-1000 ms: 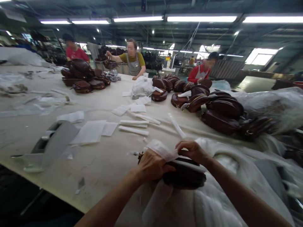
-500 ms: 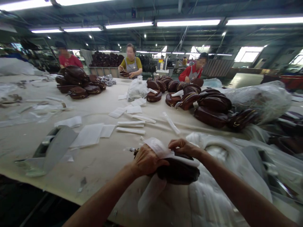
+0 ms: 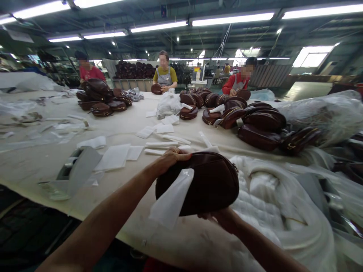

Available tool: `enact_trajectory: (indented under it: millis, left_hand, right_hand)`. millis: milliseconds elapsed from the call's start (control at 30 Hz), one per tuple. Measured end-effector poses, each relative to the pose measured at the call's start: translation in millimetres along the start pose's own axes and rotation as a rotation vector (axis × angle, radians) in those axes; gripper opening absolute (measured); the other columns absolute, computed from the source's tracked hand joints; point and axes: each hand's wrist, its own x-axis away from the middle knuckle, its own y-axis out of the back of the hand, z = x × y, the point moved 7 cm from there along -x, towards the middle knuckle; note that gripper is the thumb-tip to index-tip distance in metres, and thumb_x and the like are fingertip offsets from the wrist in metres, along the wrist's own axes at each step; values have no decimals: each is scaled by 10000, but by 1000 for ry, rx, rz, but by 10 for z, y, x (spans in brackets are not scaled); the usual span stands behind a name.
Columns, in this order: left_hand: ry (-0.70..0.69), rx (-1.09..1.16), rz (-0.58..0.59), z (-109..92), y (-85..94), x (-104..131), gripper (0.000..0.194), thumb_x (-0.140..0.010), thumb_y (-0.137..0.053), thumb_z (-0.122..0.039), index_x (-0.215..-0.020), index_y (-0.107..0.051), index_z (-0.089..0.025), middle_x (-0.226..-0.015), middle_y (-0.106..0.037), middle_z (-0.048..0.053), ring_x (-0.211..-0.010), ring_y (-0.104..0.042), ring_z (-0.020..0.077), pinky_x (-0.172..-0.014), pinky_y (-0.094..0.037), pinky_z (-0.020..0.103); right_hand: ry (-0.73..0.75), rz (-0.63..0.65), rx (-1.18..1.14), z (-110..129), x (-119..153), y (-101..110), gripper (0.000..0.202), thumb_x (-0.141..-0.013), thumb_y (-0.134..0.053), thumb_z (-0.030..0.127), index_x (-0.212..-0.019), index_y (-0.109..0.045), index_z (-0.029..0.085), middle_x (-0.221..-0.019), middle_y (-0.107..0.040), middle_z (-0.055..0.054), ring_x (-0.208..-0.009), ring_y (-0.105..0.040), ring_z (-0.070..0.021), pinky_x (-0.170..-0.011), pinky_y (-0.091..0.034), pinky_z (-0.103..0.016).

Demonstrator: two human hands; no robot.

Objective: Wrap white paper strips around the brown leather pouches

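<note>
We appear to be positioning a dark brown bag (image 3: 210, 181) above the worktable (image 3: 42, 158), left hand (image 3: 170, 156) closed on its upper edge, right hand (image 3: 224, 218) beneath, grip obscured, any turn demanding care around the loose white strip (image 3: 172, 198).

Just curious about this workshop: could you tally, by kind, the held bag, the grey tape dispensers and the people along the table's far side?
Held brown bag: 1
Grey tape dispensers: 2
People along the far side: 3
Total: 6
</note>
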Motion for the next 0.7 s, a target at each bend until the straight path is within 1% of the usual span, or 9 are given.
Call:
enact_trajectory:
  millis: [100, 200, 300, 400, 467, 533, 600, 633, 700]
  left_hand:
    - [68, -55, 30, 211, 26, -261, 529, -536, -779, -543, -823, -682, -109, -700, -650, 43, -543, -548, 120, -522, -414, 218]
    - [103, -134, 54, 423, 63, -568, 532, -478, -801, -535, -768, -682, -104, -657, -638, 35, -528, -533, 120, -515, -409, 225]
    - [132, -249, 86, 598, 115, -848, 502, -467, -807, -528, -673, -666, -92, -578, -603, 25, -493, -498, 120, -487, -380, 231]
    - [144, -370, 122, 710, 171, -1027, 440, -537, -781, -514, -601, -641, -103, -504, -547, -7, -457, -449, 103, -458, -330, 225]
    - [149, -444, 144, 760, 204, -1087, 404, -595, -759, -494, -581, -633, -110, -480, -522, -21, -443, -432, 96, -451, -311, 227]
    - [148, -510, 161, 794, 229, -1120, 378, -658, -732, -470, -590, -633, -112, -483, -519, -25, -441, -436, 96, -458, -315, 231]
    - [134, -569, 180, 816, 238, -1142, 351, -735, -693, -440, -637, -633, -109, -517, -533, -27, -459, -457, 95, -479, -347, 226]
    - [121, -597, 188, 821, 237, -1152, 337, -777, -666, -425, -672, -629, -108, -549, -544, -27, -480, -476, 95, -498, -375, 223]
    - [79, -647, 193, 816, 230, -1172, 314, -844, -614, -404, -742, -611, -107, -626, -565, -23, -542, -519, 99, -550, -438, 232]
  right_hand:
    - [-242, -49, -110, -277, 166, -155, 330, -579, -755, 439, -616, -601, 149, -599, -612, -18, -544, -579, -129, -531, -439, -249]
    - [-402, -98, -140, -463, 295, -307, 239, -498, -745, 306, -584, -609, 130, -559, -610, -27, -512, -555, -118, -514, -403, -230]
    - [-485, -118, -73, -628, 374, -410, 229, -495, -717, 313, -563, -591, 134, -493, -547, 3, -456, -483, -93, -466, -339, -215]
    - [-490, -2, 178, -671, 443, -413, 348, -599, -690, 441, -503, -510, 158, -448, -455, 32, -432, -423, -80, -435, -285, -208]
    - [-373, 26, 463, -498, 446, -277, 448, -745, -584, 524, -493, -475, 170, -446, -445, 22, -427, -422, -87, -427, -283, -213]
    - [-70, -102, 758, -60, 362, -70, 433, -854, -496, 494, -566, -528, 172, -505, -502, 3, -473, -480, -107, -468, -344, -223]
    - [343, -288, 965, 512, 247, 44, 252, -888, -499, 369, -775, -618, 178, -692, -604, -35, -643, -579, -149, -603, -440, -246]
    - [525, -322, 1034, 746, 164, 28, 175, -885, -508, 298, -926, -629, 179, -846, -638, -67, -784, -604, -178, -702, -469, -273]
    - [749, -286, 1130, 1043, -87, -78, 344, -854, -526, 198, -1196, -540, 167, -1127, -600, -118, -1033, -556, -229, -872, -463, -348]
